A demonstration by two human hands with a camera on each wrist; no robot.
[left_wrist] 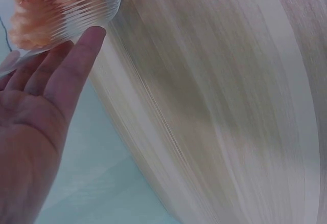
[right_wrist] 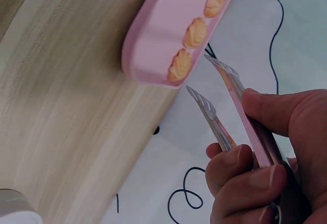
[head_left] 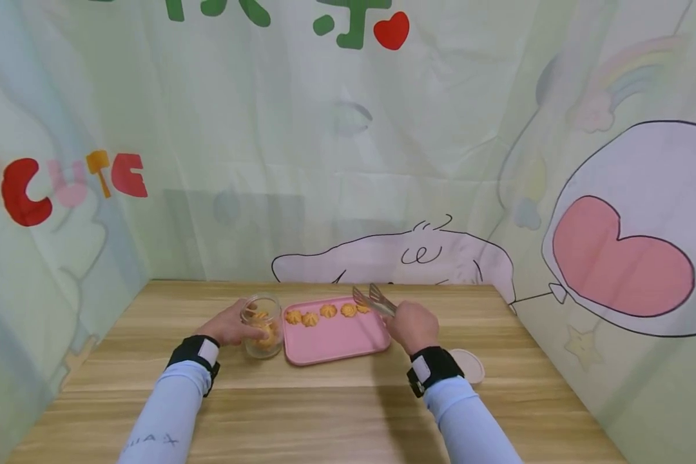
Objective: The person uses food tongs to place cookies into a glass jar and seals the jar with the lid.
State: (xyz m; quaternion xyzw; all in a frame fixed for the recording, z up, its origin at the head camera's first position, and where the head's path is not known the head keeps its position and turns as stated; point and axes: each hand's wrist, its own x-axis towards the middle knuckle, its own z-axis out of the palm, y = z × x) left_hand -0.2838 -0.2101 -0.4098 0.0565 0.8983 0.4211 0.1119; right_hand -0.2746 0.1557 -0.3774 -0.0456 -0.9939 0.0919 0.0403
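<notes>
My left hand [head_left: 231,324] grips a clear ribbed jar [head_left: 262,349], thumb across its near side, to the left of a pink tray [head_left: 333,343]. Piped cookies [left_wrist: 38,22] show through the jar's wall in the left wrist view. On the tray, several golden cookies [head_left: 328,310] lie in a row along the far edge. Metal tongs [head_left: 381,301] are in my right hand [head_left: 417,326], above the tray's far right corner. Their slotted tips [right_wrist: 202,101] stand apart with nothing between them, clear of the nearest cookie [right_wrist: 180,65].
A round whitish lid [head_left: 468,366] lies on the wooden table [head_left: 301,422], partly behind the right wrist. Printed cloth [head_left: 238,142] hangs along the table's back and sides.
</notes>
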